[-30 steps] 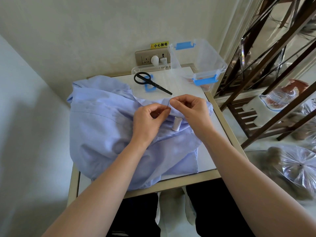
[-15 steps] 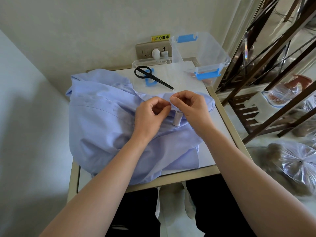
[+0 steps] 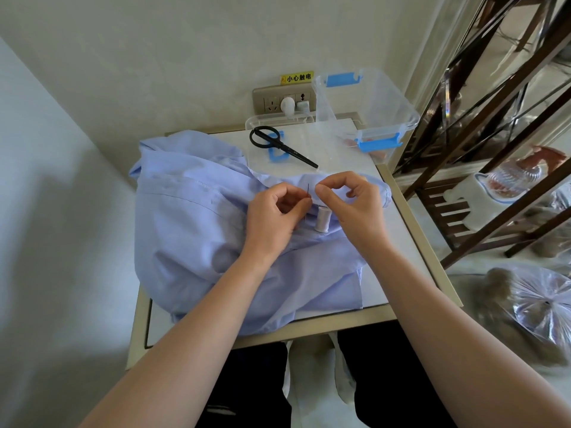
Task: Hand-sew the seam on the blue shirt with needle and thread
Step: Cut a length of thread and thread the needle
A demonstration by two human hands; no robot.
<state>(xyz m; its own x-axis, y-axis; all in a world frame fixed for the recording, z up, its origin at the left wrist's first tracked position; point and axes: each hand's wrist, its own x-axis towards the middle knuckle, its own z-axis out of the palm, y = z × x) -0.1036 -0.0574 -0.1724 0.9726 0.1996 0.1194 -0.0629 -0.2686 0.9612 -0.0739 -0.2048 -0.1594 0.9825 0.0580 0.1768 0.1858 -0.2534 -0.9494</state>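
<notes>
white surface (image 3: pixel 343 159) against a wall, blue shirt (image 3: pixel 191 230) draped across it. needle (image 3: pixel 309 191) is pinched upright by left hand (image 3: pixel 272 217) over the shirt; right hand (image 3: pixel 358 208) is curled just beside, hold cannot be told. thread spool (image 3: pixel 323 220) is seen between the hands.

Cream wall (image 3: pixel 154 57) bearing a socket panel (image 3: pixel 262 100); beige-framed table (image 3: pixel 420 242); dark wooden rack (image 3: pixel 482 236) at right.
</notes>
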